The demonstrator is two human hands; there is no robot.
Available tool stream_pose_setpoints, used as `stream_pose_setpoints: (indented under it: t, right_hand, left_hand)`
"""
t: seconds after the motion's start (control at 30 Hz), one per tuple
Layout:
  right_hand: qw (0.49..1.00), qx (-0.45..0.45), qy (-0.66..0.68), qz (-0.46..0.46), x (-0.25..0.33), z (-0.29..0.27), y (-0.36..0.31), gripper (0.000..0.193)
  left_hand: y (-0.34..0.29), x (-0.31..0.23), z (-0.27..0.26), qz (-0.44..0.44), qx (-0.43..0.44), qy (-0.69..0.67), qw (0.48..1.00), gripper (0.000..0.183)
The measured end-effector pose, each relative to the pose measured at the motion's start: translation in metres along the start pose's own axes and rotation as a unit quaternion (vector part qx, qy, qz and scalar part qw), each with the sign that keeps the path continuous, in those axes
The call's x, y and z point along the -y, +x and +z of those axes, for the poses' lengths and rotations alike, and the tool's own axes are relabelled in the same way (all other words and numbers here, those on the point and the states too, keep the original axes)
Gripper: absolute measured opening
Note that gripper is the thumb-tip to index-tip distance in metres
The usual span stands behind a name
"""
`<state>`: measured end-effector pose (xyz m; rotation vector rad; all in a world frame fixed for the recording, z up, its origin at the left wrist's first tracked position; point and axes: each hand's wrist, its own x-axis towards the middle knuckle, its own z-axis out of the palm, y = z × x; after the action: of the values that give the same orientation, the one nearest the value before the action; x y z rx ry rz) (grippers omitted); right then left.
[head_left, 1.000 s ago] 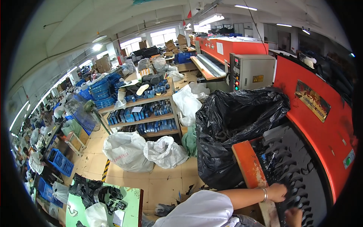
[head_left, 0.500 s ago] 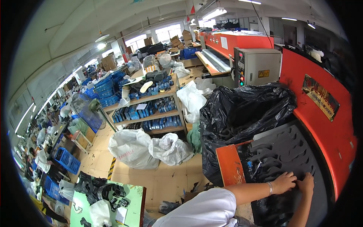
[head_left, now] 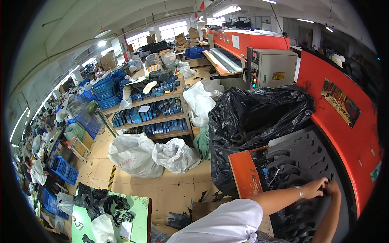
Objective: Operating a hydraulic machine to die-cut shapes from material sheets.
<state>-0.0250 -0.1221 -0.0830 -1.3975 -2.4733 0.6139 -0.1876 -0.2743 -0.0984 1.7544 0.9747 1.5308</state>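
My left hand (head_left: 314,188), with a bracelet at its wrist, and my right hand (head_left: 332,188) meet over the black sheet material (head_left: 314,146) on the machine bed. Both have their fingers closed on a small black cut piece (head_left: 331,177), of which only a dark tip shows above the fingers. Curved black cut pieces (head_left: 279,158) lie in rows to the left of my hands, some lifted from the sheet. More curved pieces lie below my left forearm, partly hidden by it.
A red machine body (head_left: 324,97) rises along the right. Beyond the bed's orange edge (head_left: 245,170) stands a large black plastic bag (head_left: 227,133). White sacks (head_left: 133,156), a shelf with blue cutting dies (head_left: 148,115) and a green table (head_left: 139,210) are to the left.
My hands have come together and lifted slightly from the sheet, closing on a small black piece. The view has shifted slightly, with surrounding things now a little farther left.
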Motion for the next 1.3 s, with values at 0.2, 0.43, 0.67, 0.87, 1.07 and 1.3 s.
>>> stream_pose_setpoints:
  t: [0.2, 0.43, 0.67, 0.87, 1.07, 1.3]
  right_hand:
    - [0.865, -0.104, 0.489, -0.046, -0.063, -0.027, -0.047, 0.024]
    - [0.965, -0.158, 0.201, 0.064, 0.003, -0.061, -0.018, 0.024]
    - [0.954, -0.257, 0.127, 0.091, -0.102, 0.042, -0.046, 0.054]
    - [0.984, -0.145, -0.050, 0.092, -0.090, 0.048, -0.041, 0.092]
    - [0.983, -0.169, 0.069, 0.021, -0.085, 0.064, -0.001, 0.063]
    - [0.994, -0.103, -0.039, -0.010, -0.088, 0.039, 0.017, 0.064]
  left_hand:
    - [-0.004, 0.017, 0.019, -0.087, 0.145, 0.312, 0.935, 0.053]
    - [0.111, 0.078, -0.042, -0.203, 0.340, 0.375, 0.838, 0.046]
    - [0.181, 0.099, -0.009, -0.111, 0.257, 0.395, 0.875, 0.045]
    - [0.149, 0.194, 0.018, 0.039, 0.220, 0.496, 0.839, 0.036]
    - [0.151, 0.201, 0.016, -0.014, 0.235, 0.468, 0.852, 0.039]
    - [0.155, 0.212, 0.006, 0.010, 0.226, 0.444, 0.867, 0.039]
